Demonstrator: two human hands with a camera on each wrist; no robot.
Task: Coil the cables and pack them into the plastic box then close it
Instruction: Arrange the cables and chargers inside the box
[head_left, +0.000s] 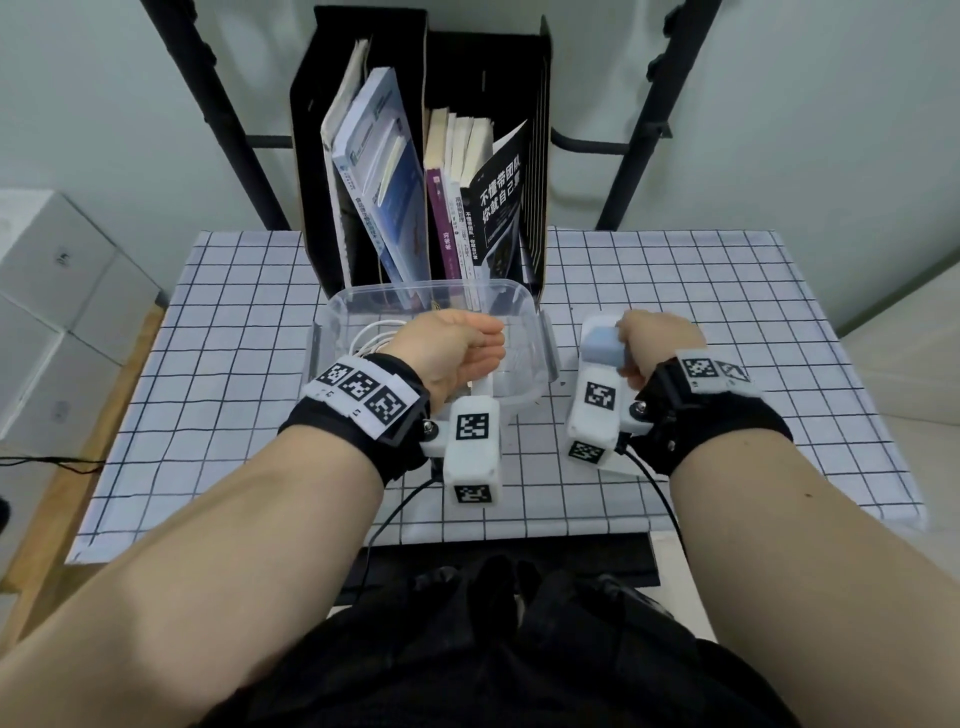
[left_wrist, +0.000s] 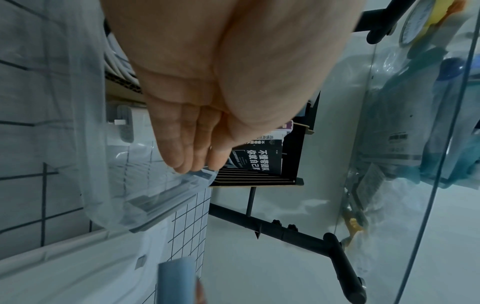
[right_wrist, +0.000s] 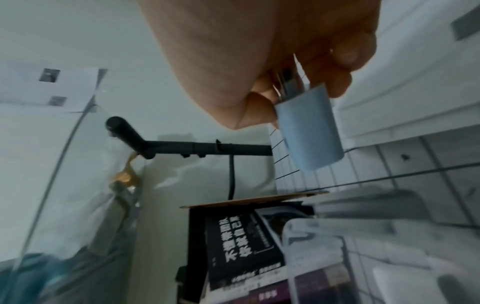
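Observation:
A clear plastic box (head_left: 363, 296) stands on the checkered table, just in front of the book rack. A white cable (head_left: 371, 335) lies coiled inside it on the left. My left hand (head_left: 488, 338) hovers over the box with straight, relaxed fingers and holds nothing. In the left wrist view the left hand (left_wrist: 194, 162) sits above the box wall (left_wrist: 116, 195), with the cable (left_wrist: 116, 61) behind the palm. To the right of the box, my right hand (head_left: 649, 338) pinches the clear lid by its blue latch (head_left: 602, 347). The right wrist view shows the right hand (right_wrist: 293, 88) gripping the blue latch (right_wrist: 309, 131).
A black rack of books (head_left: 457, 208) stands right behind the box. Black frame poles (head_left: 639, 130) rise at the back. White cartons (head_left: 62, 291) and a wooden edge (head_left: 83, 441) lie to the left. Bare checkered cloth (head_left: 727, 322) spreads to the right.

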